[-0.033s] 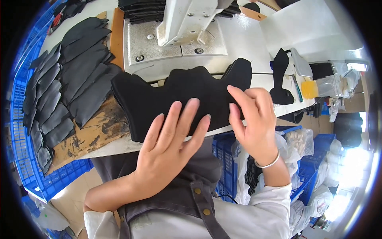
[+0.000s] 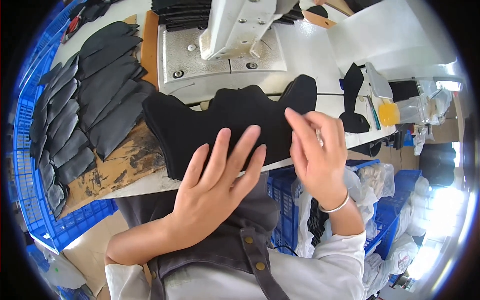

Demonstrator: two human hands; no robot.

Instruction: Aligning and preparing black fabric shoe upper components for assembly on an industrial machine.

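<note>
A stack of black, wavy-edged cut pieces (image 2: pixel 232 112) lies on the white machine table in front of me. They look like fabric or soft sheet material. My left hand (image 2: pixel 212 180) rests on the near side of the stack, fingers spread flat. Over its right end is my right hand (image 2: pixel 320 150), index finger and thumb apart, the other fingers curled. Nothing shows between them; whether the fingertips press on the top piece I cannot tell. The hand hides part of the stack's right edge.
Behind the stack stands a white sewing-type machine (image 2: pixel 240 30). Overlapping black leather-like pieces (image 2: pixel 107 90) cover a worn brown board (image 2: pixel 120 162) at left, by a blue crate (image 2: pixel 60 232). To the right lie a black strap-shaped piece (image 2: pixel 353 90), a teal pen-like tool (image 2: pixel 374 112) and a yellow-ended clear container (image 2: pixel 389 114).
My right index finger and thumb have shifted slightly over the stack. My left hand stays in place, and the whole view has moved a little.
</note>
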